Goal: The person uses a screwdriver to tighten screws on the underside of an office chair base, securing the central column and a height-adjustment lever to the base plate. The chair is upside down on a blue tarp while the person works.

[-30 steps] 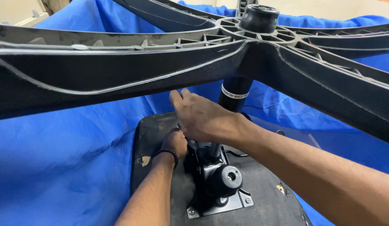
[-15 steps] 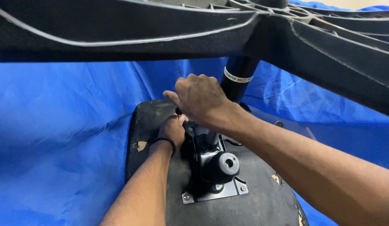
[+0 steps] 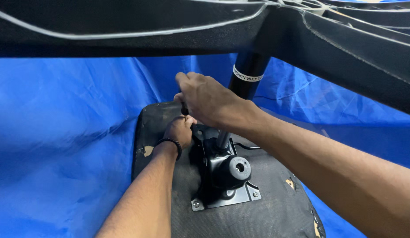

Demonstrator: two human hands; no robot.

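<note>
The black metal mechanism plate (image 3: 222, 176) is sitting bolted on the upturned seat underside (image 3: 275, 211). Just behind the plate, the left hand (image 3: 179, 131) is pressing down, fingers curled. Above it, the right hand (image 3: 209, 103) is clamping a thin dark tool (image 3: 185, 109), beside the gas-lift column (image 3: 248, 79).

Both bare forearms are extended forward from the lower edge of the view, and the two hands are brought close together. The left hand (image 3: 180, 131) is held lower, its back turned up and its fingers curled downward out of sight; a dark band is worn at its wrist. The right hand (image 3: 208, 102) is positioned just above it, knuckles raised, with the fingers (image 3: 183, 82) bent and closed in a grip. The right forearm is angled in from the lower right corner.
</note>
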